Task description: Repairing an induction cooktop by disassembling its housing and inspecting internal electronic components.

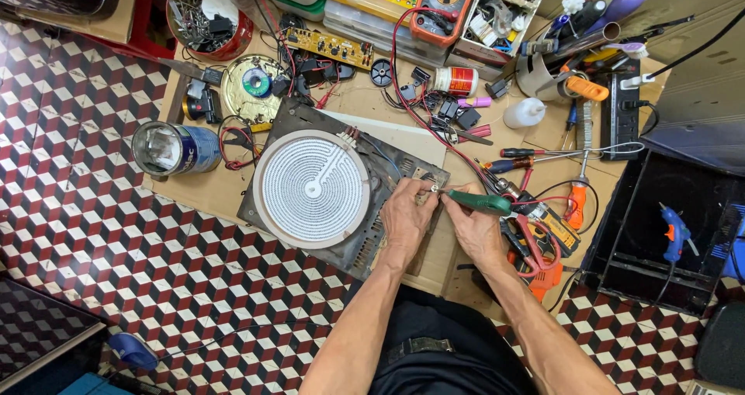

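Observation:
An opened electric cooktop base (273,123) lies on cardboard on the floor, with a round white heating coil (314,187) in it. My left hand (407,213) rests on the base's right corner, fingers pinching a small part by the tool tip. My right hand (475,228) grips a green-handled soldering iron (477,202), whose metal tip points left at that corner beside my left fingers.
Screwdrivers (578,201), pliers and red wires lie right of my hands. A black appliance housing (667,232) holding a blue glue gun (673,232) stands at the right. A tin can (174,148), a circuit board (330,47), a multimeter (442,3) and parts boxes crowd the back.

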